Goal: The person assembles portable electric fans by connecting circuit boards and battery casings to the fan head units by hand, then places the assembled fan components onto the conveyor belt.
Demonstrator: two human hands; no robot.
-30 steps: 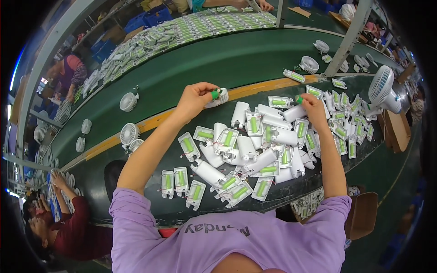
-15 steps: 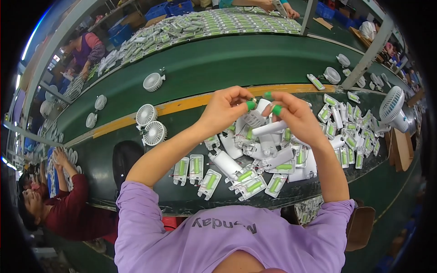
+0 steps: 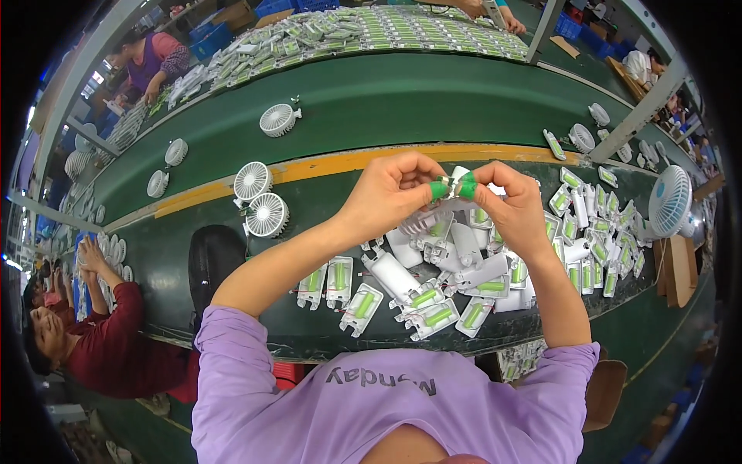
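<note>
Above the pile, my left hand (image 3: 386, 193) and my right hand (image 3: 512, 207) meet fingertip to fingertip, thumbs and fingers wrapped in green tape. Both pinch a small white fan (image 3: 459, 172) near its neck; its rounded, slotted head (image 3: 422, 222) shows blurred below my left fingers. My fingers cover most of the joint. Under them lie several white handle shells (image 3: 389, 276), many with a green battery cell (image 3: 439, 317) inside and thin red wires. Open handle halves (image 3: 362, 308) lie nearest my left forearm.
White fan heads (image 3: 267, 214) sit left beside a black case (image 3: 214, 263). A yellow strip (image 3: 325, 165) separates the bench from a green belt (image 3: 371, 100) carrying fans. An upright fan (image 3: 669, 197) and more battery handles (image 3: 591, 232) are right. Co-workers sit left and beyond.
My hands have drawn together at the fan's neck, the right turning inward. The white handle shell that stuck out below my right hand no longer shows there. The whole view has shifted slightly.
</note>
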